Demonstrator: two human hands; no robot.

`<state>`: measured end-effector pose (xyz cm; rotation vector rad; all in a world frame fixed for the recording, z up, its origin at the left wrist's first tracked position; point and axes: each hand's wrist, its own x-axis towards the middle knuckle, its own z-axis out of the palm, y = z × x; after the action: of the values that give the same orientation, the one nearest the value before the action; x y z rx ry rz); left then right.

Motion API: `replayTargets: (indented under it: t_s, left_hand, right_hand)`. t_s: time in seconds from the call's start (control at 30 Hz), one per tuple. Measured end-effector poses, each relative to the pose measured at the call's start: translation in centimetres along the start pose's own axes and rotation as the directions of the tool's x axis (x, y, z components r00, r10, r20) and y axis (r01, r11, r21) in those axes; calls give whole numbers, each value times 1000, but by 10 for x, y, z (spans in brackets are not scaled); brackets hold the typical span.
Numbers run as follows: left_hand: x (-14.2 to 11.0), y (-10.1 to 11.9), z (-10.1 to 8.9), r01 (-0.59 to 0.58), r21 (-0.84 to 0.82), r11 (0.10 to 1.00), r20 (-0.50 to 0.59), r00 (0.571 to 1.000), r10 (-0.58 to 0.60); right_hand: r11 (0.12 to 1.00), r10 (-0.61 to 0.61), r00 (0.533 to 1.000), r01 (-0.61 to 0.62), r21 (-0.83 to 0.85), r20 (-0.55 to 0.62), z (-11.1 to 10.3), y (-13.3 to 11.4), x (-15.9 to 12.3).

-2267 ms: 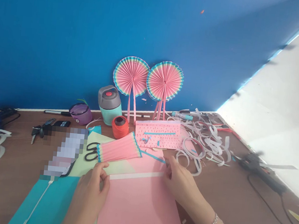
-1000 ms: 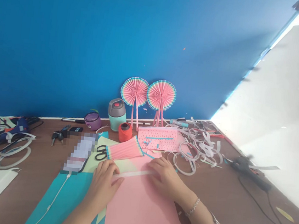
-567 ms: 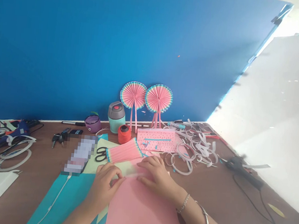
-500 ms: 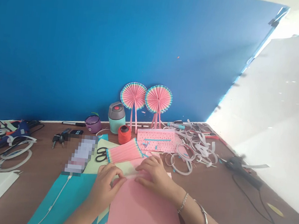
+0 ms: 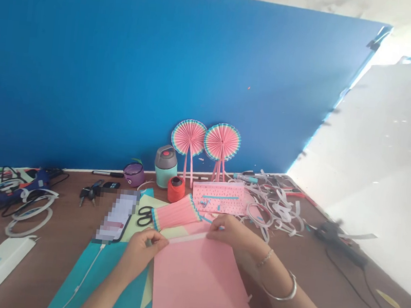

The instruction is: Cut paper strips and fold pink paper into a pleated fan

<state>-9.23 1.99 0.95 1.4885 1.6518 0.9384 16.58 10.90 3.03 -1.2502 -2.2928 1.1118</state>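
A sheet of pink paper [image 5: 199, 281] lies in front of me, with a pale strip [image 5: 187, 239] along its far edge. My left hand [image 5: 139, 255] pinches the far left corner between thumb and fingers. At the far right corner my right hand [image 5: 235, 240] grips the same sheet, its fingertips curled over the edge. Just beyond the hands is a pleated pink paper piece [image 5: 176, 213] with blue and yellow edges. Black-handled scissors [image 5: 145, 216] lie to its left, their blades hidden. Blue paper [image 5: 105, 266] and pale yellow paper [image 5: 130, 222] lie underneath at the left.
Two round paper fans [image 5: 222, 142] lean against the blue panel. Before them stand a teal flask [image 5: 165, 169], an orange-red spool [image 5: 175, 190] and a pink patterned box [image 5: 219, 197]. Curled white strips [image 5: 276, 208] clutter the right; a phone [image 5: 116, 218] and power strip [image 5: 5, 270] lie left.
My right hand has moved right along the far edge, uncovering more of the pale strip. My left hand stays at the left corner. The view has tilted slightly upward.
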Motion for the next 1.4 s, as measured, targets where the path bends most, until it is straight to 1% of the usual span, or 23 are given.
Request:
replayTargets:
  t_s: [0.03, 0.1, 0.2, 0.27, 0.37, 0.53, 0.63, 0.8, 0.9, 1.0, 1.07, 1.13, 1.27, 1.33, 1.37, 1.4]
  left_hand:
    - [1, -1, -2, 22, -33, 999, 16, 1000, -21]
    - [2, -3, -4, 59, -100, 993, 63, 997, -52]
    - [4, -6, -6, 95, -172, 981, 129, 989, -73]
    - [5, -8, -7, 114, -190, 975, 148, 985, -86]
    - [7, -14, -8, 144, -218, 965, 148, 982, -113]
    - [9, -21, -5, 171, -312, 935, 98, 984, -147]
    - [6, -17, -3, 227, -369, 901, 133, 973, -190]
    - [4, -4, -5, 284, -523, 803, 200, 957, -209]
    - [4, -4, -5, 295, -523, 800, 218, 953, -209]
    - [5, -8, -3, 296, -497, 816, 187, 955, -232]
    - [5, -9, -1, 274, -517, 811, 156, 962, -226]
    - [4, -9, -1, 257, -555, 792, 136, 966, -218]
    - [4, -4, -3, 292, -593, 750, 132, 955, -267]
    - [4, -2, -4, 309, -599, 739, 128, 948, -293]
    - [4, -1, -4, 314, -602, 734, 124, 945, -302]
    - [4, -1, -4, 316, -605, 731, 120, 944, -308]
  right_hand:
    - [997, 41, 999, -42, 63, 8, -4, 6, 0]
    - [976, 82, 996, -88, 197, 36, -9, 18, -2]
    - [923, 82, 995, -100, 372, 64, -11, 31, -3]
    - [902, 67, 996, -87, 422, 62, -11, 36, -4]
    - [904, 50, 998, -64, 423, 44, -14, 39, -5]
    - [901, 59, 998, -45, 431, -20, -19, 39, -5]
    - [892, 77, 997, -57, 448, -28, -19, 45, -5]
    - [870, 123, 990, -77, 487, -63, -16, 58, -2]
    - [860, 129, 989, -77, 505, -70, -15, 59, 0]
    - [860, 143, 987, -86, 503, -76, -15, 59, 1]
    - [842, 169, 983, -103, 530, -77, -14, 59, 1]
    - [803, 189, 979, -111, 586, -74, -13, 61, 1]
    - [744, 168, 982, -65, 665, -92, -14, 62, 0]
    - [741, 178, 975, -42, 670, -136, -16, 60, -1]
    - [749, 195, 963, -22, 663, -187, -17, 57, -1]
    - [767, 217, 939, 4, 642, -265, -18, 52, -1]
